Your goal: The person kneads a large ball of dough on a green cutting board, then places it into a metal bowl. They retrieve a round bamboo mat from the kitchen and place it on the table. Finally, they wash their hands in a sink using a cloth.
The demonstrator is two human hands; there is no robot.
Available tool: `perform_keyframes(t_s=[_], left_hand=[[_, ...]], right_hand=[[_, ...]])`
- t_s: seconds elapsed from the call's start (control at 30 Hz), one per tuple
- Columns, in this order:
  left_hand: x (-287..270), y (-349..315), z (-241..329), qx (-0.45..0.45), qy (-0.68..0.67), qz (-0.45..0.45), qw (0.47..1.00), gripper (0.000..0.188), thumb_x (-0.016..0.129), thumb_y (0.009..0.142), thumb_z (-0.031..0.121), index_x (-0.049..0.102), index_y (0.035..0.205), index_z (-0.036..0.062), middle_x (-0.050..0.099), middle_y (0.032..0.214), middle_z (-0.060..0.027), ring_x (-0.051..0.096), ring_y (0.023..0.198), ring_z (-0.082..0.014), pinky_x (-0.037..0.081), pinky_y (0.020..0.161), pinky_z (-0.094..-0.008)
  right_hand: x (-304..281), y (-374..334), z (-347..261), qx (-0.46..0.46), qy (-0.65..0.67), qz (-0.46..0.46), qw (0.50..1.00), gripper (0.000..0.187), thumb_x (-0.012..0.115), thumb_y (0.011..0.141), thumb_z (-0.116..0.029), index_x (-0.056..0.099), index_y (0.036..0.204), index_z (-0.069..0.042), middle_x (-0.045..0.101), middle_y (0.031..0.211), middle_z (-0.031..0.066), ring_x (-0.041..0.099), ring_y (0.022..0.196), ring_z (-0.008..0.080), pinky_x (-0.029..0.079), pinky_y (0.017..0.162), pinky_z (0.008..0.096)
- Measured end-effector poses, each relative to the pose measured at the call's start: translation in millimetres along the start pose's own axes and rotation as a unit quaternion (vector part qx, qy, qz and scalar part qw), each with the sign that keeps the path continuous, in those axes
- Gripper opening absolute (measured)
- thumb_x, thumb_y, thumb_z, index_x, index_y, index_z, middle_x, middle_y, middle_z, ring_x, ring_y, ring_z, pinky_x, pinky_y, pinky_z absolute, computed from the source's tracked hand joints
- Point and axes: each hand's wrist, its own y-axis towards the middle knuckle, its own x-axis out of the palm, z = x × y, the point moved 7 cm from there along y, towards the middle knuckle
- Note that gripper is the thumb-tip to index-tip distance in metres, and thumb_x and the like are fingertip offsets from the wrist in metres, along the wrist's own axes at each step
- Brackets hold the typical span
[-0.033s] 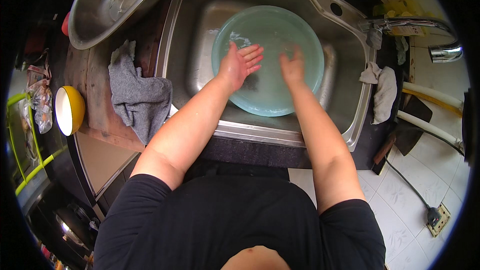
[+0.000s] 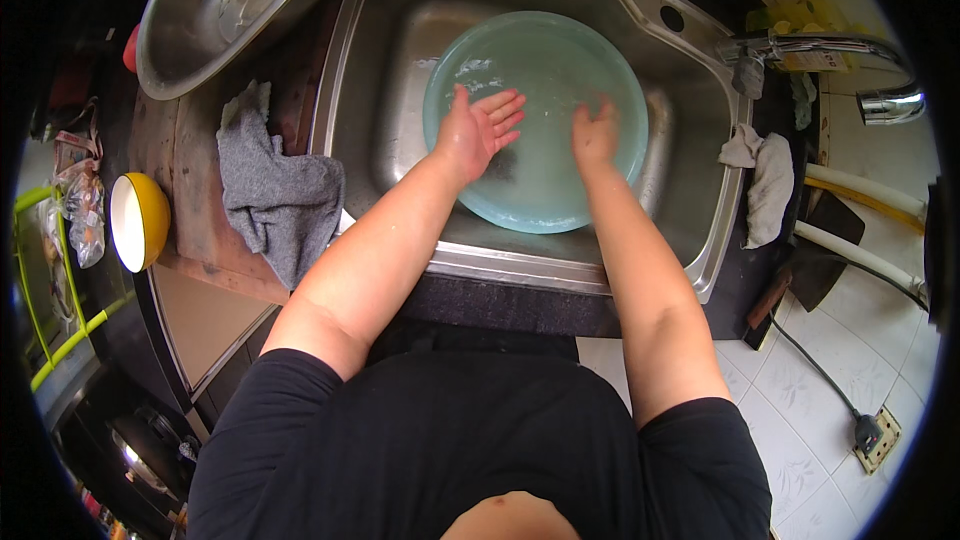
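Observation:
A round, pale teal basin (image 2: 443, 175) of cloudy water stands in the steel sink (image 2: 390, 60). Over its left part I hold my left hand (image 2: 478, 133), wet and empty, with the palm turned up and the fingers stretched out. My right hand (image 2: 597, 135) is at the right part of the basin, thumb apart from the fingers. Its fingertips look faint and hazy, dipped in the water, and I see nothing held in it. A dark, blurry patch shows in the water beside my left hand; what it is I cannot make out.
Left of the sink, a grey cloth (image 2: 275, 180) lies on the wooden board (image 2: 190, 150), near a large steel bowl (image 2: 240, 0) and a yellow bowl (image 2: 150, 220). At the right are the faucet (image 2: 830, 50), a pale rag (image 2: 768, 180) and a cleaver (image 2: 825, 235).
My right hand has shifted slightly to the right and shows less blur. The left hand stays almost where it was.

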Motion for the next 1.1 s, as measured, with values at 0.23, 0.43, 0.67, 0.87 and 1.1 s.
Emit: perform_keyframes(t_s=[0.23,0.43,0.67,0.87,1.1], left_hand=[[-9,11,-20,-0.033,-0.057,0.023,0.998,0.065,0.019,0.09,0.05,0.036,0.125,-0.0019,0.043,0.127,-0.016,0.039,0.119,-0.0302,0.028,0.101,-0.0392],[23,-9,2,-0.034,-0.193,-0.108,0.975,0.047,0.034,0.09,0.039,0.05,0.108,0.0,0.055,0.105,-0.0169,0.049,0.104,-0.0345,0.038,0.092,-0.0441],[10,-13,15,0.134,-0.1,0.033,0.985,0.029,0.044,0.088,0.026,0.05,0.1,0.0006,0.057,0.09,-0.0157,0.054,0.093,-0.0318,0.044,0.084,-0.0414],[18,-10,11,0.046,-0.115,-0.057,0.991,0.022,0.051,0.085,0.012,0.048,0.104,0.0015,0.053,0.073,-0.0059,0.053,0.075,-0.0196,0.046,0.071,-0.0317],[-32,4,-6,0.002,-0.112,0.107,0.988,0.025,0.044,0.087,0.01,0.048,0.109,0.0007,0.044,0.065,-0.002,0.047,0.065,-0.0157,0.045,0.07,-0.0306]], right_hand=[[77,-53,-30,0.346,0.625,-0.39,0.581,0.02,0.047,0.082,-0.016,0.059,0.093,-0.005,0.06,0.094,0.0104,0.058,0.084,0.0247,0.048,0.074,0.0377],[67,-94,-135,0.317,0.791,-0.423,0.308,0.022,0.048,0.084,-0.017,0.055,0.099,-0.002,0.058,0.094,0.0097,0.055,0.085,0.0217,0.046,0.074,0.0326],[71,-93,-136,0.323,0.714,-0.261,0.564,0.021,0.044,0.088,-0.009,0.052,0.106,0.0,0.054,0.109,0.0121,0.051,0.104,0.0238,0.043,0.089,0.0343],[49,-102,-142,0.272,0.688,-0.259,0.621,0.026,0.042,0.086,-0.001,0.049,0.112,0.002,0.054,0.11,0.0148,0.05,0.108,0.0268,0.039,0.095,0.0336],[44,-114,-127,-0.409,0.064,-0.325,0.85,0.028,0.041,0.085,-0.006,0.049,0.112,-0.001,0.052,0.112,0.0184,0.051,0.104,0.0333,0.04,0.092,0.0366]])
